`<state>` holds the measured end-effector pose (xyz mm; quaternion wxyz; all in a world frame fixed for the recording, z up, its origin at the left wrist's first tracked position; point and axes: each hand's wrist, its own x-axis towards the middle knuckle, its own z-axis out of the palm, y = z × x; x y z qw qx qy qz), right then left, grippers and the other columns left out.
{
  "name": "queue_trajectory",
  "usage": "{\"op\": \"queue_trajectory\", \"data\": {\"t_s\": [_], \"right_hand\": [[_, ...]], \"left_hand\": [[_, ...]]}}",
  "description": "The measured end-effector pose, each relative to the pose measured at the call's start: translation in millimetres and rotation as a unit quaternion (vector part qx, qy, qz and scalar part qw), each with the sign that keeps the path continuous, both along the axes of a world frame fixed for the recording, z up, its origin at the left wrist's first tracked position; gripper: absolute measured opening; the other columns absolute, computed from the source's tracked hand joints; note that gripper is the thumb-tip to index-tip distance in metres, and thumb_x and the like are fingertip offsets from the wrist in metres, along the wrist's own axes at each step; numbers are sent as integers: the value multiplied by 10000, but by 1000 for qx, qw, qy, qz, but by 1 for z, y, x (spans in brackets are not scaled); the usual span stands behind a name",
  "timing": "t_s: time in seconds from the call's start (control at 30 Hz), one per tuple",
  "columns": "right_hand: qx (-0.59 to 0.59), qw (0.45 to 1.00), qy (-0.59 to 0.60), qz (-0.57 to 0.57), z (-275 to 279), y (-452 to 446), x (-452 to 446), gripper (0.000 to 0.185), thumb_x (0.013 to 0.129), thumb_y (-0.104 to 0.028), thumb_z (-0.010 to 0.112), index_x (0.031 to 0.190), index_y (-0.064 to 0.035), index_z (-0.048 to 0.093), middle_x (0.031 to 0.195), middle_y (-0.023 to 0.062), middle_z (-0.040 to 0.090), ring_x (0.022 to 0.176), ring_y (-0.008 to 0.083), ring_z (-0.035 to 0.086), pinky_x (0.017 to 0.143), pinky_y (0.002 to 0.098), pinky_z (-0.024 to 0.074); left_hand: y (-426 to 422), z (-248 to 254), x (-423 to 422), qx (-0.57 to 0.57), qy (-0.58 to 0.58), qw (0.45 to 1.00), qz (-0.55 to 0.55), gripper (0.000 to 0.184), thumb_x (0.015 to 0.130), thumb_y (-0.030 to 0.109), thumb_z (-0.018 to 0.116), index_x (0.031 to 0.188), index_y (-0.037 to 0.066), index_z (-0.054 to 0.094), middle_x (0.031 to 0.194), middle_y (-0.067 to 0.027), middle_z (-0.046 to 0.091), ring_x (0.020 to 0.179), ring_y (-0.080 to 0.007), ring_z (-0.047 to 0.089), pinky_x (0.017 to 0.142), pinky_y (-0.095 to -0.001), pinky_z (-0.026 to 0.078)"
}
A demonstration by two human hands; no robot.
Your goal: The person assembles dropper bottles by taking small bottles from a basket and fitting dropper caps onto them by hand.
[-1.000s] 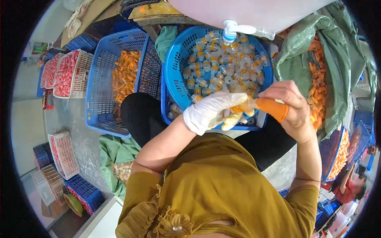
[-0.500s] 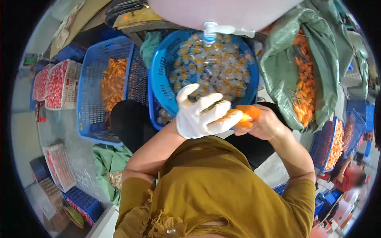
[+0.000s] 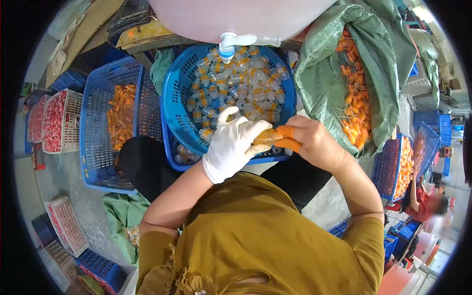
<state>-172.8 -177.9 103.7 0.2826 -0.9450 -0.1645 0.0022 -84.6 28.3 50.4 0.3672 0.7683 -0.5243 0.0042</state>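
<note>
My left hand (image 3: 230,146), in a white glove, is closed on a small clear bottle (image 3: 266,138) with an orange band. Orange covers wrap two fingertips of my right hand (image 3: 314,143), which pinches the bottle's right end. Both hands are over the near rim of a round blue basket (image 3: 172,113), full of small clear bottles (image 3: 246,83) with orange bands. Above the basket hangs a white tap (image 3: 238,41) on a large pale container (image 3: 236,17).
A green sack (image 3: 317,83) with orange pieces (image 3: 358,98) lies right. At left stand a blue crate (image 3: 93,118) of orange pieces and a white crate (image 3: 71,120) of red-and-white pieces. A person in red (image 3: 424,204) is at far right.
The view has shifted, so the basket and tap appear further left. My left fingers, spread half a second ago, have closed in around the bottle. My right fingers have come onto its end.
</note>
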Motion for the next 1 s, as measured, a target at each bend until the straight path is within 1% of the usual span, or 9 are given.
{"op": "queue_trajectory", "data": {"t_s": [0.13, 0.23, 0.3, 0.4, 0.47, 0.6, 0.7, 0.93, 1.0], "right_hand": [[115, 987, 115, -16, 0, -2, 6, 254, 790, -93, 723, 1011, 7, 647, 925, 122, 618, 812, 291, 603, 699, 352, 511], [135, 991, 9, -8, -9, -7, 23, 305, 787, -70, 727, 1071, -22, 629, 975, 101, 627, 881, 235, 601, 742, 306, 489], [97, 983, 5, -156, -4, -35, 36, 367, 817, -51, 696, 1171, -77, 608, 1117, 48, 624, 956, 142, 591, 817, 293, 487], [144, 929, -102, -326, -23, -119, 51, 278, 856, -139, 684, 1121, -60, 656, 1021, 74, 664, 899, 122, 604, 778, 278, 486], [20, 908, -122, -400, -49, -193, 50, 280, 864, -143, 675, 1127, -51, 650, 1037, 113, 679, 950, 165, 635, 835, 289, 479], [-218, 861, -167, -427, -78, -234, 55, 233, 900, -159, 606, 1088, -26, 641, 1034, 221, 649, 971, 371, 611, 834, 399, 476], [-215, 876, -122, -414, -98, -248, 56, 236, 895, -142, 600, 1095, -22, 634, 1003, 231, 646, 940, 393, 609, 806, 425, 480], [-238, 896, -241, -287, -58, -204, 34, 182, 866, -115, 627, 1034, -47, 637, 866, 173, 648, 795, 370, 618, 740, 419, 490], [-103, 888, -130, -430, -27, -168, 22, 155, 853, -82, 636, 1004, -52, 628, 763, 127, 625, 721, 281, 615, 685, 362, 489]], "left_hand": [[3, -12, -7, -2, -94, 994, 48, 471, 728, 303, 745, 1125, 98, 596, 846, -35, 626, 803, -206, 575, 1024, -435, 292], [20, -18, 4, -39, -79, 991, 99, 464, 729, 253, 765, 1130, 93, 597, 894, -52, 639, 839, -213, 582, 999, -419, 332], [51, -21, 22, -70, -72, 966, 238, 479, 737, 184, 774, 1158, 65, 581, 988, -90, 633, 932, -251, 574, 986, -414, 359], [113, -14, 64, -146, -123, 874, 447, 572, 752, 131, 765, 1248, -2, 514, 1194, -157, 568, 1114, -333, 514, 1014, -436, 346], [139, -1, 76, -115, -184, 818, 533, 642, 755, 132, 764, 1299, -26, 462, 1267, -176, 524, 1170, -334, 486, 1034, -435, 332], [119, -11, 83, -24, -39, 928, 370, 267, 809, 121, 683, 1064, 47, 661, 1061, -119, 657, 973, -247, 619, 887, -365, 464], [68, -50, 95, 87, -69, 954, 279, 213, 837, 218, 618, 1004, 103, 682, 1054, -99, 654, 939, -286, 627, 822, -409, 472], [-2, -136, 160, 508, -49, 834, 209, 159, 789, 140, 618, 919, 136, 710, 984, -103, 708, 924, -250, 683, 761, -383, 471], [-4, -123, 161, 486, 13, 840, 242, 178, 801, 178, 635, 959, 122, 696, 973, -98, 707, 925, -263, 677, 769, -392, 480]]}}
